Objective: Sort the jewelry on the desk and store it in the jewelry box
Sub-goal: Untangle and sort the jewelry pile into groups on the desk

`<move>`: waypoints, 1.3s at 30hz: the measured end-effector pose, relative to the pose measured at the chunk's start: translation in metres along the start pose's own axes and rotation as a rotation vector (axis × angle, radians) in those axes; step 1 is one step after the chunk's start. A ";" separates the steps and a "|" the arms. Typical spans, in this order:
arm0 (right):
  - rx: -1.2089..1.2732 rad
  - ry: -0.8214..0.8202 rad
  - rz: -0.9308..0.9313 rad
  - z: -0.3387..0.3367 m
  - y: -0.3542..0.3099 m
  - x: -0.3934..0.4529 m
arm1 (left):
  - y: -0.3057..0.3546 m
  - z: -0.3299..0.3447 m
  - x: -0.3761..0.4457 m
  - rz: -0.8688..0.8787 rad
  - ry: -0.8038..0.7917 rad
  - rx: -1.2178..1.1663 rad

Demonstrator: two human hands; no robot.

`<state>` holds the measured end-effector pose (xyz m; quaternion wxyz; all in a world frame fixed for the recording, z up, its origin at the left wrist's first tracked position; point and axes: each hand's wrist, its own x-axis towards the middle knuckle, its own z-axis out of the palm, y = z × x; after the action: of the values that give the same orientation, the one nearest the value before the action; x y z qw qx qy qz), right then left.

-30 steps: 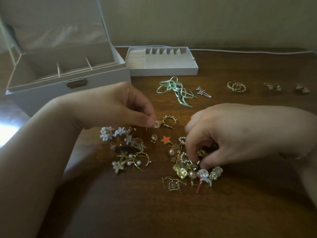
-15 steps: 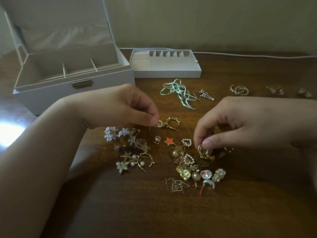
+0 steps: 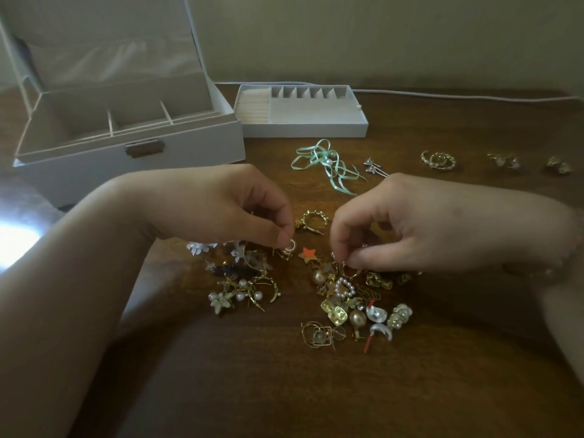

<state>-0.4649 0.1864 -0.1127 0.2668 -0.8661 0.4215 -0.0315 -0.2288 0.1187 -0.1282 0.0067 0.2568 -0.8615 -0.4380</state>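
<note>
My left hand (image 3: 221, 210) pinches a small pearl-and-gold earring (image 3: 289, 247); my right hand (image 3: 395, 226) pinches a gold hoop (image 3: 352, 271) from the jewelry pile (image 3: 341, 298) at its six o'clock. The open jewelry box (image 3: 126, 131) stands at my left hand's eleven o'clock.

Dim beige wall (image 3: 410, 36) behind dark wooden desk (image 3: 284, 390) — bright glare far left.

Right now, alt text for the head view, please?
Two bare hands work over scattered gold and pearl earrings on a dark wooden desk; the left hand pinches a small pearl earring, the right hand a gold hoop. Behind stand an open white jewelry box and its white divided tray.
</note>
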 end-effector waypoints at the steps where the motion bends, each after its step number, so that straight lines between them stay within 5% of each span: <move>1: -0.010 -0.008 -0.002 0.001 0.000 0.000 | 0.000 0.000 0.000 -0.004 0.000 0.000; 12: -0.041 0.125 0.065 -0.016 0.011 -0.011 | -0.004 0.000 -0.002 -0.011 0.001 -0.031; 28: 0.069 -0.035 0.058 -0.029 0.017 -0.023 | -0.002 0.000 -0.002 0.029 -0.058 0.072; 39: 0.064 -0.004 0.141 -0.026 0.022 -0.019 | -0.001 0.004 0.001 0.082 -0.089 0.191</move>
<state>-0.5002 0.1780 -0.0979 0.2969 -0.8252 0.4798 -0.0244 -0.2303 0.1209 -0.1319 -0.0381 0.2011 -0.9085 -0.3644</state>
